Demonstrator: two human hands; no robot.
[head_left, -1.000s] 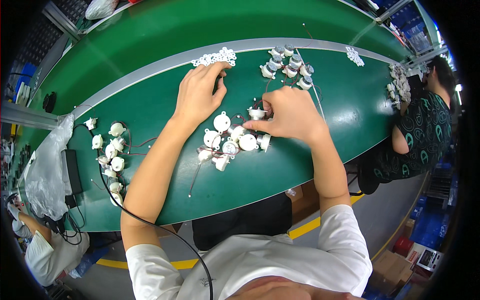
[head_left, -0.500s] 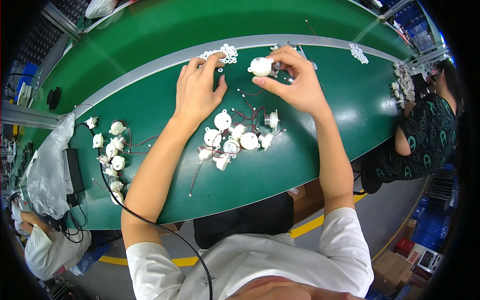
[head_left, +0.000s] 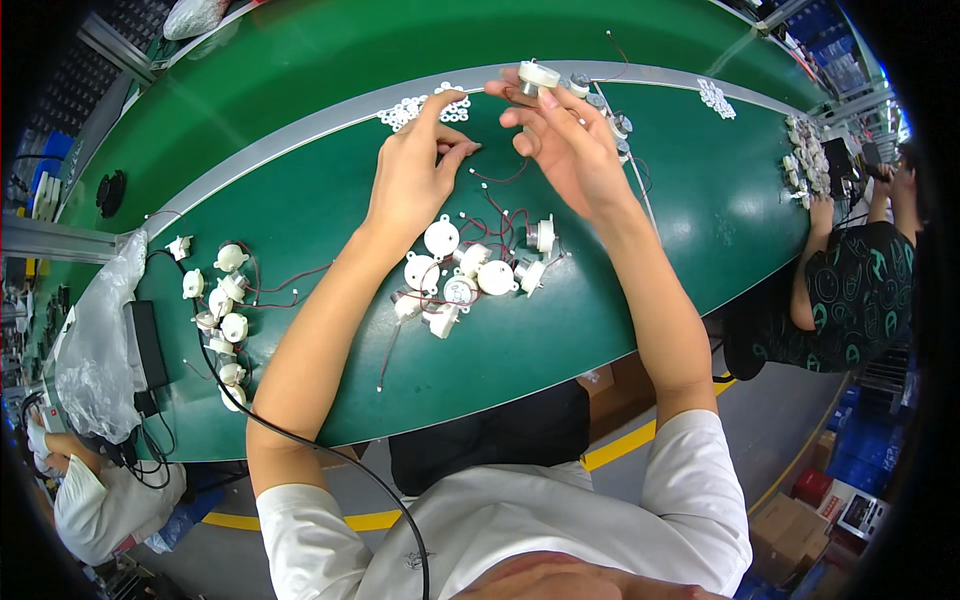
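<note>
My right hand (head_left: 570, 145) is turned with its palm partly up near the table's far edge. Its fingers hold a small geared motor (head_left: 540, 73) with a white round cap and a silver body. To its left my left hand (head_left: 415, 170) has thumb and fingertips pinched together; whatever is between them is too small to make out. Just beyond that hand lies a spread of small white rings (head_left: 400, 112), partly hidden by its fingers. A cluster of similar white motors (head_left: 460, 290) with thin dark red leads lies on the green table (head_left: 540, 360) between my forearms.
More motors (head_left: 222, 300) lie left of my left forearm, beside a clear plastic bag (head_left: 98, 340) and a black box (head_left: 148, 342). A black cable (head_left: 300, 442) crosses my left arm. Beyond my right hand lie further motors (head_left: 620, 125). A co-worker (head_left: 860, 270) sits at right.
My left hand has drawn back from the rings, its fingers closing into a pinch. My right hand has turned over, and the motor in it has moved farther away and tipped.
</note>
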